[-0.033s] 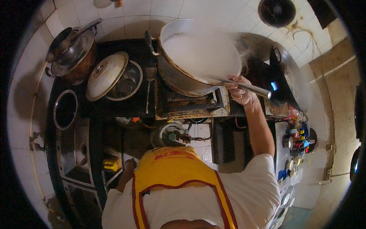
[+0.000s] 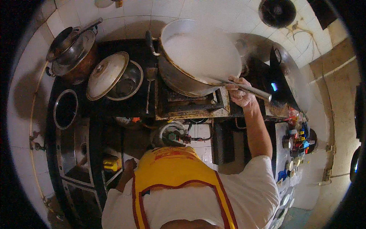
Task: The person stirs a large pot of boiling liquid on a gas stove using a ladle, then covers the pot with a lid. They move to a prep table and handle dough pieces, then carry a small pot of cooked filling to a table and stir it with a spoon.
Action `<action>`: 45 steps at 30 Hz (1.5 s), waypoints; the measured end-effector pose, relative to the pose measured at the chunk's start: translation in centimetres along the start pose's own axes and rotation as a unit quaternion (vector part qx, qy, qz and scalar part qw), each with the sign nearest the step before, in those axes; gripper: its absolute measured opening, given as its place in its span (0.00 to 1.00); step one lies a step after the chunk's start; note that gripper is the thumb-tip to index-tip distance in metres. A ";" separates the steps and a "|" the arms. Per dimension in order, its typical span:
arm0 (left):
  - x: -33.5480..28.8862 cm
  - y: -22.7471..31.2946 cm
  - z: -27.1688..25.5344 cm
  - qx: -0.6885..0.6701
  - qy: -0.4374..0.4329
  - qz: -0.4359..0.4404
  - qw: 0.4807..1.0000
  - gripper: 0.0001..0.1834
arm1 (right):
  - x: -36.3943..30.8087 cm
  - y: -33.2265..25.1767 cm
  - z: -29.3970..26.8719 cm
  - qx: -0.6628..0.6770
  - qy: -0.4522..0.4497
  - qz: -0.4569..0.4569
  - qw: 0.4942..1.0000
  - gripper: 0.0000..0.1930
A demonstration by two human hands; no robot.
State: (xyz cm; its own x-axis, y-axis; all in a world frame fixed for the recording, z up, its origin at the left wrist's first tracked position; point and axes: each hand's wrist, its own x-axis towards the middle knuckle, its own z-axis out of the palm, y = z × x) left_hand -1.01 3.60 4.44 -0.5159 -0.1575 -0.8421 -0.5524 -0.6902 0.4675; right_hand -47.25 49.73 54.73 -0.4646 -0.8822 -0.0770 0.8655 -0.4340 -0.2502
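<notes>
A large metal pot (image 2: 183, 76) stands on the stove, filled with whitish liquid (image 2: 198, 53) under drifting steam. My right hand (image 2: 241, 92), dusted or wet with something pale, is wrapped round the tubular handle of a long metal utensil (image 2: 259, 92) at the pot's near right rim. Steam and liquid hide the utensil's working end. My left hand (image 2: 130, 164) hangs low beside the yellow apron (image 2: 171, 168), dim and small, its fingers not readable. A metal spatula (image 2: 150, 87) lies left of the pot.
On the left are a tilted lid (image 2: 108, 74) over a metal bowl (image 2: 131, 86), stacked pots (image 2: 76, 57) and a round-rimmed opening (image 2: 65, 109). A wok (image 2: 291, 72) leans at the right. Below sit a gas cylinder (image 2: 169, 133) and a yellow container (image 2: 111, 163). Bottles (image 2: 301, 141) crowd the right counter.
My right hand and the utensil's handle have shifted very slightly; my right forearm sits a touch further left. Everything else stays in place.
</notes>
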 end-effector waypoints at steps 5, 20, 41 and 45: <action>1.0 -0.2 -2.1 -0.007 -0.083 -0.018 0.996 0.10 | 0.0 3.0 1.7 -0.065 -0.038 -0.106 0.992 0.08; 4.5 -2.4 -2.1 0.810 0.039 0.332 0.482 0.09 | -1.7 5.8 15.7 -0.647 0.214 -0.347 0.644 0.12; 2.0 0.9 -2.9 0.741 -0.069 0.221 0.631 0.08 | -6.2 13.2 5.8 -0.696 0.291 -0.289 0.589 0.10; 1.9 1.4 -3.1 0.717 -0.084 0.192 0.665 0.08 | -6.2 13.7 4.8 -0.694 0.295 -0.303 0.583 0.07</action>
State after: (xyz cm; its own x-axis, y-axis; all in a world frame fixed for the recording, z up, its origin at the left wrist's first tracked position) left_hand -0.74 0.12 2.61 -0.7991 0.0360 -0.6001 -0.3533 0.7795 0.5172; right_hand -31.67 48.37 56.41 -0.9443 -0.2489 0.2151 -0.2853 0.2942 -0.9122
